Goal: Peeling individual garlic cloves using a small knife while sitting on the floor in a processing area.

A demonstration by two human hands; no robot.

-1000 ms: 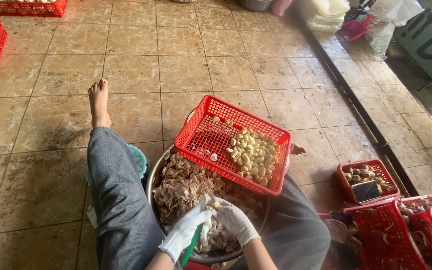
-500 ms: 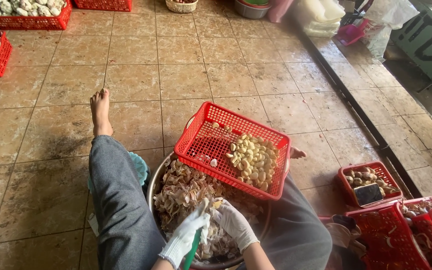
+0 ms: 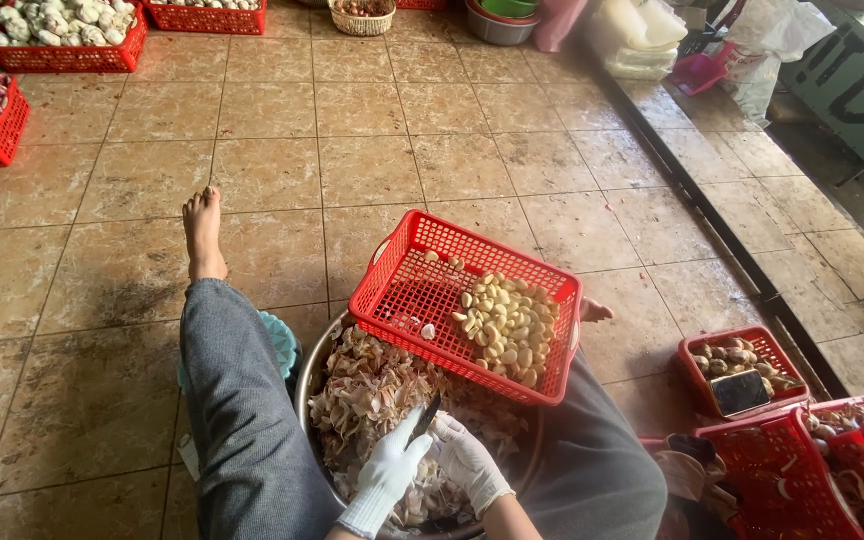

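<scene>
Both my hands wear white gloves and work over a metal bowl (image 3: 304,378) full of garlic skins, between my knees. My left hand (image 3: 392,468) grips a small dark knife (image 3: 425,414) with its blade pointing up. My right hand (image 3: 467,462) is closed around something small right beside the blade; what it holds is hidden by the fingers. A red plastic basket (image 3: 402,280) rests tilted on the bowl's far rim and holds a pile of peeled garlic cloves (image 3: 505,327).
My bare left foot (image 3: 202,232) stretches out on the tiled floor. Small red baskets (image 3: 742,372) with garlic stand at the right, one with a phone on it. More red baskets (image 3: 62,40) of garlic and onions line the far left. A floor rail (image 3: 712,220) runs along the right.
The view has tilted upward, showing more of the far floor and baskets. My hands stay over the bowl, and the knife blade now points up between them.
</scene>
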